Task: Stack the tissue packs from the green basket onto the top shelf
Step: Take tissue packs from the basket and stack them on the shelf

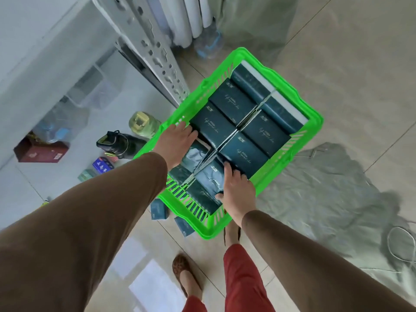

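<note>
A bright green basket [315, 122] stands on the tiled floor, filled with several dark teal tissue packs [254, 131] in two rows. My left hand [174, 143] reaches into the basket's left side, fingers stretched flat and touching the edge of one pack [212, 127]. My right hand [238, 190] grips a pack [208, 183] at the basket's near end, thumb on its near side and fingers over its top. The white shelf [33, 70] rises at the left, its perforated metal post [155, 55] just left of the basket.
Two loose teal packs [158, 209] lie on the floor by the basket's near left corner. Under the shelf stand a black shoe [117, 144], a green-lidded jar [144, 123], a red box [40, 150] and water bottles. Grey plastic sheeting [337, 190] covers the floor at right.
</note>
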Available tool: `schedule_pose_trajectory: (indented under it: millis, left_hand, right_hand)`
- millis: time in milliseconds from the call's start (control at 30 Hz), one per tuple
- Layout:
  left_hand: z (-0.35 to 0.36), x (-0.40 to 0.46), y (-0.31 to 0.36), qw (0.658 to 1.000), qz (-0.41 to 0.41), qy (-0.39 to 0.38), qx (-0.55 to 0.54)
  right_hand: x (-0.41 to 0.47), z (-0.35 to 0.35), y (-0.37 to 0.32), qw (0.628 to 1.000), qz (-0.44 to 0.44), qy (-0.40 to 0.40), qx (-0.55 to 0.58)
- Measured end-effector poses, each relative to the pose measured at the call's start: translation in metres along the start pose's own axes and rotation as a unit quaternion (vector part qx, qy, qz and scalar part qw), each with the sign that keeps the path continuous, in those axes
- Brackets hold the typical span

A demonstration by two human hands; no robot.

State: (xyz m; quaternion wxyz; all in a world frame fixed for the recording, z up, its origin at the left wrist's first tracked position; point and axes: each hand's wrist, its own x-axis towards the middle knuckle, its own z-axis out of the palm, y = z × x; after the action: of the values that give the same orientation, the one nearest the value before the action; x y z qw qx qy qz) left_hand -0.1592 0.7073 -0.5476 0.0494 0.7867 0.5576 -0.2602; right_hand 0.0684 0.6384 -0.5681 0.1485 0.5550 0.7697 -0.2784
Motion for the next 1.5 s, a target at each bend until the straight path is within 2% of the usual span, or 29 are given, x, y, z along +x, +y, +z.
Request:
schedule_pose_trajectory:
  millis: [167, 300, 367, 500, 600, 700, 767, 933, 1067, 1200, 1367, 1500]
  left_hand:
    - [-0.009, -0.026, 0.001, 0.999, -0.021, -0.006, 0.027]
    - [-0.023, -0.091, -0.010, 0.992, -0.112, 0.037, -0.042]
    - [-0.028, -0.140, -0.018, 0.974, -0.190, 0.058, -0.110]
    - [-0.023, -0.268, -0.033, 0.880, -0.352, 0.084, -0.308]
    - [-0.009, -0.390, -0.037, 0.821, -0.417, 0.141, -0.363]
    - [0.012, -0.522, -0.034, 0.736, -0.494, 0.184, -0.424]
    - [0.027, -0.607, -0.032, 0.697, -0.536, 0.200, -0.431]
    - [0.055, -0.788, -0.045, 0.686, -0.600, 0.209, -0.354]
    - [0.081, -0.892, -0.074, 0.650, -0.625, 0.261, -0.346]
    - [0.111, -0.969, -0.112, 0.625, -0.650, 0.277, -0.332]
    - [0.164, -1.044, -0.183, 0.607, -0.687, 0.223, -0.331]
    - [0.202, -1.087, -0.236, 0.589, -0.706, 0.208, -0.335]
  right_hand:
    - [-0.008, -0.014, -0.009, 0.998, 0.011, 0.012, 0.057]
    - [-0.040, -0.039, -0.021, 0.983, 0.000, 0.026, 0.180]
    - [-0.062, -0.053, -0.037, 0.973, -0.031, 0.031, 0.228]
    - [-0.118, -0.069, -0.101, 0.952, -0.123, 0.031, 0.278]
    - [-0.170, -0.072, -0.170, 0.932, -0.172, 0.018, 0.319]
    - [-0.233, -0.061, -0.254, 0.900, -0.205, -0.016, 0.385]
    - [-0.277, -0.047, -0.315, 0.885, -0.236, -0.045, 0.400]
    - [-0.362, -0.013, -0.456, 0.854, -0.319, -0.099, 0.399]
    - [-0.401, 0.004, -0.552, 0.837, -0.385, -0.132, 0.366]
    - [-0.415, 0.019, -0.643, 0.822, -0.428, -0.144, 0.348]
    - [-0.402, 0.052, -0.752, 0.800, -0.453, -0.163, 0.357]
    - [-0.385, 0.080, -0.832, 0.809, -0.460, -0.171, 0.322]
